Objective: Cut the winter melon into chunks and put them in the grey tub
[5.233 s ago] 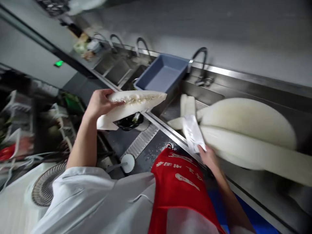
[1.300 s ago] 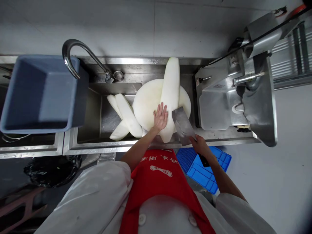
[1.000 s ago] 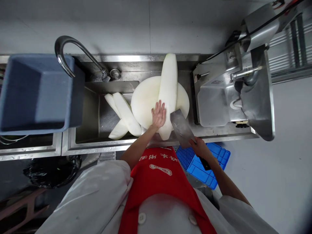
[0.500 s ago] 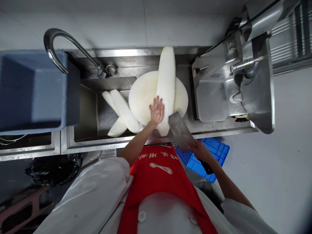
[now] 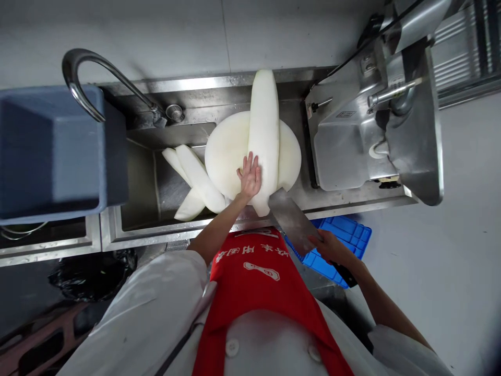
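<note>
A long pale peeled vegetable (image 5: 264,120) lies lengthwise across a round white cutting board (image 5: 226,149), its near end hanging past the board's edge. My left hand (image 5: 250,179) rests on its left side, fingers spread and pointing away from me. In my right hand (image 5: 326,246) is a wide cleaver (image 5: 291,222), gripped near where blade and black handle meet. The blade's tip is beside the vegetable's near end, on the right. Several long white pieces (image 5: 199,177) lie crossed in the sink left of the board.
A blue-grey bin (image 5: 102,156) stands at the left, below a curved faucet (image 5: 117,73). On the right is a steel slicing machine (image 5: 340,141). A blue crate (image 5: 348,237) sits below the counter's right part, and a black bag (image 5: 94,277) lies low at the left.
The view has shifted slightly. My right hand and the cleaver have moved a little to the right, with the blade turned flatter. My left hand stays on the vegetable.
</note>
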Available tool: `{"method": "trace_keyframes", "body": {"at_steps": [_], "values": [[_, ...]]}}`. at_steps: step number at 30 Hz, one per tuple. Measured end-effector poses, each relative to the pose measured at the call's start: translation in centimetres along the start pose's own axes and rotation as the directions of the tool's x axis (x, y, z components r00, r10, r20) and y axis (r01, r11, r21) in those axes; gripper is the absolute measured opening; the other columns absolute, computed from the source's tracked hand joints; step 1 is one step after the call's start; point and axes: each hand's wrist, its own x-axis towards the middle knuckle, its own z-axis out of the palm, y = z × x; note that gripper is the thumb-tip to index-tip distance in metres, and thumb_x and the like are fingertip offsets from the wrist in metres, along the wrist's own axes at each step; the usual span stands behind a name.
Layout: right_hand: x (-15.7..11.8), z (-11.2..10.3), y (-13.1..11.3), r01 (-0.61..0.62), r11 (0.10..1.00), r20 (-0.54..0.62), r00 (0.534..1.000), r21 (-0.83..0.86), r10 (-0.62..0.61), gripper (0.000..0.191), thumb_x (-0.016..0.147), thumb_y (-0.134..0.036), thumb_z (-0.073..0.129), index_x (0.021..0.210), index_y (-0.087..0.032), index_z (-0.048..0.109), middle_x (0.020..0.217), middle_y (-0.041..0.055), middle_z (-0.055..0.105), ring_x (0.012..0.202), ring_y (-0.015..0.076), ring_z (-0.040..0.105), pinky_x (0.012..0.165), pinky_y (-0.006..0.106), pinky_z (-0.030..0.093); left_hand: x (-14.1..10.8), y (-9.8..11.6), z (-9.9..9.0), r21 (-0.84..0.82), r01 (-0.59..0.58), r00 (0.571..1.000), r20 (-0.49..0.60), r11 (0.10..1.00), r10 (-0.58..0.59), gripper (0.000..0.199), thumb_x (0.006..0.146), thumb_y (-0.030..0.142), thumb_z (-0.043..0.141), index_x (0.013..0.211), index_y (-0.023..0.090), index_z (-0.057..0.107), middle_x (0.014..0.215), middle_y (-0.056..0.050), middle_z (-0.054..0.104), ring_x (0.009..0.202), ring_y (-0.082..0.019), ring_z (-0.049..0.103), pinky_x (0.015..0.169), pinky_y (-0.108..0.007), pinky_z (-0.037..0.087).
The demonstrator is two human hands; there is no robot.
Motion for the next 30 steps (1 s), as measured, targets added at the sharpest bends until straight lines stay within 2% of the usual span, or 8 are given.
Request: {"method": "trace_keyframes", "body": {"at_steps": [5, 8, 11, 16, 18, 22, 27, 30], "values": [[-3.0, -2.8, 3.8, 0.000, 1.000, 0.008, 1.000, -0.003, 0.000, 0.035, 0.090, -0.057, 0.054, 0.086, -0.023, 0.049, 0.047, -0.0101, 0.040, 0.036, 0.0107, 0.042, 0.035, 0.021, 0.027, 6.0, -0.9, -5.1, 0.135, -0.226, 0.934, 0.310, 0.965, 0.176, 0.066, 0.100, 0.033, 0.039, 0.165, 0.031, 0.024, 0.174, -0.004, 0.010, 0.160, -0.036, -0.002, 0.119, -0.076, 0.013], [-4.5, -2.4, 6.3, -0.008, 0.997, -0.117, 0.993, 0.072, 0.017, 0.041, 0.086, -0.064, 0.053, 0.085, -0.023, 0.050, 0.046, -0.0102, 0.041, 0.035, 0.0114, 0.041, 0.035, 0.023, 0.029, 12.6, -0.3, -7.1, 0.140, -0.534, 0.661, 0.684, 0.834, 0.309, 0.091, 0.082, 0.027, 0.064, 0.163, 0.039, 0.024, 0.173, 0.001, 0.013, 0.160, -0.039, -0.001, 0.119, -0.078, 0.001], [-5.1, 0.0, 7.6, -0.014, 0.978, -0.303, 0.950, 0.210, 0.079, 0.046, 0.082, -0.071, 0.052, 0.080, -0.026, 0.044, 0.044, -0.0091, 0.043, 0.034, 0.0126, 0.043, 0.036, 0.024, 0.033, 18.3, 1.6, -6.9, 0.132, -0.761, 0.398, 0.869, 0.636, 0.295, 0.099, 0.064, 0.024, 0.078, 0.155, 0.041, 0.043, 0.171, 0.004, 0.023, 0.160, -0.038, 0.001, 0.119, -0.069, -0.015], [-6.0, 5.2, 7.5, 0.041, 0.910, -0.486, 0.855, 0.413, 0.182, 0.050, 0.084, -0.075, 0.050, 0.075, -0.029, 0.035, 0.043, -0.0074, 0.044, 0.033, 0.0128, 0.042, 0.036, 0.026, 0.035, 21.9, 4.5, -5.7, 0.017, -0.904, 0.175, 0.926, 0.427, 0.334, 0.104, 0.053, 0.031, 0.087, 0.150, 0.040, 0.049, 0.169, 0.005, 0.028, 0.161, -0.029, 0.005, 0.122, -0.051, -0.021], [-6.3, 6.7, 7.5, 0.065, 0.888, -0.516, 0.832, 0.456, 0.204, 0.050, 0.086, -0.075, 0.048, 0.075, -0.029, 0.034, 0.044, -0.0070, 0.044, 0.033, 0.0131, 0.042, 0.036, 0.026, 0.035, 21.9, 4.7, -6.1, 0.000, -0.904, 0.166, 0.921, 0.427, 0.353, 0.106, 0.054, 0.037, 0.087, 0.152, 0.039, 0.047, 0.169, 0.004, 0.028, 0.161, -0.027, 0.006, 0.123, -0.049, -0.020], [-6.3, 8.2, 7.5, 0.037, 0.907, -0.571, 0.787, 0.420, 0.232, 0.047, 0.089, -0.074, 0.042, 0.075, -0.028, 0.039, 0.047, -0.0032, 0.046, 0.037, 0.0169, 0.046, 0.039, 0.029, 0.039, 21.3, 4.2, -6.9, 0.006, -0.853, 0.245, 0.888, 0.522, 0.390, 0.094, 0.065, 0.049, 0.081, 0.151, 0.033, 0.049, 0.169, -0.002, 0.030, 0.161, -0.027, 0.009, 0.126, -0.051, -0.013], [-6.8, 7.6, 5.2, -0.097, 0.993, -0.794, 0.608, -0.067, 0.006, 0.043, 0.100, -0.044, 0.037, 0.117, -0.016, 0.064, 0.084, 0.0118, 0.070, 0.064, 0.0234, 0.064, 0.056, 0.030, 0.044, 20.0, 2.9, -6.3, 0.087, -0.842, 0.339, 0.853, 0.533, 0.397, 0.114, 0.052, 0.048, 0.086, 0.156, 0.028, 0.043, 0.169, -0.013, 0.028, 0.158, -0.041, 0.012, 0.125, -0.063, 0.003], [-7.1, 6.6, 2.5, -0.192, 0.938, -0.771, 0.628, -0.288, -0.108, 0.048, 0.105, -0.035, 0.037, 0.148, -0.019, 0.054, 0.102, 0.0131, 0.071, 0.070, 0.0229, 0.067, 0.057, 0.029, 0.043, 18.5, 1.3, -6.3, 0.190, -0.855, 0.406, 0.826, 0.483, 0.392, 0.132, 0.051, 0.050, 0.086, 0.165, 0.025, 0.025, 0.171, -0.018, 0.015, 0.157, -0.046, 0.007, 0.122, -0.068, 0.004]]}}
